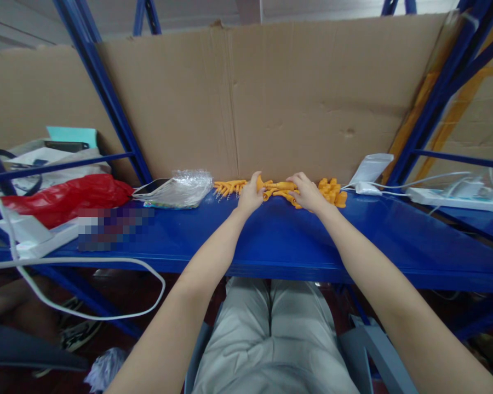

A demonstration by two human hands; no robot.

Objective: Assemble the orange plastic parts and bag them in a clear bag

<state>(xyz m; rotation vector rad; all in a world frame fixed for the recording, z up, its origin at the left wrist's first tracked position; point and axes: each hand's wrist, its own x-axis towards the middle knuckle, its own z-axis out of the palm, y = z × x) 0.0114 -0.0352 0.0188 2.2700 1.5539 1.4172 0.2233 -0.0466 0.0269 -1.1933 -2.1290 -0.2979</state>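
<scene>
Orange plastic pieces lie in a row at the back of the blue shelf table. At the row's left end are several orange pieces with metal spirals, like corkscrews point(229, 187). In the middle lie longer orange tube-like pieces point(282, 186), some with flared ends. Chunky orange caps or knobs point(332, 192) are heaped at the right. My left hand point(251, 196) is closed beside the corkscrews, with an orange piece showing between thumb and fingers. My right hand point(307, 191) reaches over the tube-like pieces with bent fingers touching them; its fingertips are partly hidden.
Left of the pieces lie a clear plastic bag point(191, 189) and a phone-like object point(152, 187). Further left are a red bag point(74, 197) and a white cable point(107, 261). A white pouch point(370, 171) and power strip point(456, 198) lie right. Cardboard point(291, 98) stands behind.
</scene>
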